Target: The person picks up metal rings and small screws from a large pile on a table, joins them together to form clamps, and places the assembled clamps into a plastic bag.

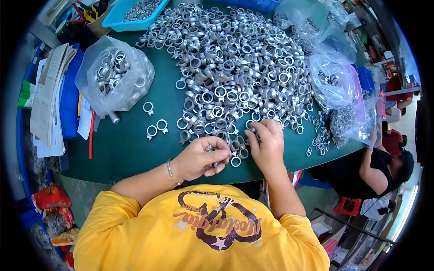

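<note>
The step in hand looks like picking from the heap of metal rings at upper centre. Near the frame's centre, the left hand curls its fingers around small metal pieces; the right hand bends its fingers at the heap's lower edge, grip unclear. Separating one ring likely calls for a fine pinch.

Rings shiny metal; bag glossy plastic; tabletop smooth.

The left hand partly hides small grey metal pieces; the right hand perhaps touches a round silver metal ring, contact unclear. The top edge crops a light-blue plastic tray.
</note>
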`<action>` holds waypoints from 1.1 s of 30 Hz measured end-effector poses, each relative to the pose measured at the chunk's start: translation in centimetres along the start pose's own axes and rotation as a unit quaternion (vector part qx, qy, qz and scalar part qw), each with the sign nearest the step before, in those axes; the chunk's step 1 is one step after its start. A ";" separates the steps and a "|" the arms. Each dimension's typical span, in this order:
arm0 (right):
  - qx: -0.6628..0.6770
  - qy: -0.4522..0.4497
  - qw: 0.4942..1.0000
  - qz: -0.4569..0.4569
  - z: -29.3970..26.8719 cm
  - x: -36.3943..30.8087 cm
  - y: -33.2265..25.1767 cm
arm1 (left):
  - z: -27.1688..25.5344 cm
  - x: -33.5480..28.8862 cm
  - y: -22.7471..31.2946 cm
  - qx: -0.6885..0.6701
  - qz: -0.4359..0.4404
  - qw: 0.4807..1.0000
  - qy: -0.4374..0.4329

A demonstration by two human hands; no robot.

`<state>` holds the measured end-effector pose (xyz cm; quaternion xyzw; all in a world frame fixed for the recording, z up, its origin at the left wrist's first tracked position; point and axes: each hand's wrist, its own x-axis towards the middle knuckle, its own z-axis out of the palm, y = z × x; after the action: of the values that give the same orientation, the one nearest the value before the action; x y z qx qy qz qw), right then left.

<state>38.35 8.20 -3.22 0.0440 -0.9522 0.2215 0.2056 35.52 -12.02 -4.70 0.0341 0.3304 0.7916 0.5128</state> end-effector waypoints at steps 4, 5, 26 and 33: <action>-0.030 -0.059 0.998 -0.002 0.0 0.3 0.5 | 0.1 -0.3 0.0 0.038 0.042 0.998 0.008; -0.028 -0.058 0.998 -0.005 0.1 0.2 0.4 | 0.1 -0.3 -0.1 0.067 0.062 0.996 0.017; 0.379 -0.073 0.922 -0.019 -0.2 -1.7 -2.6 | 0.5 -0.4 -0.2 0.294 0.228 0.924 0.091; 0.249 0.008 0.967 -0.046 -0.5 -1.1 -2.1 | 0.4 0.0 -0.7 0.359 0.307 0.877 0.091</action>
<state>39.95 6.57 -2.43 0.1355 -0.8624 0.4423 0.2057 36.20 -11.67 -4.76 0.2431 0.6102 0.7360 0.1640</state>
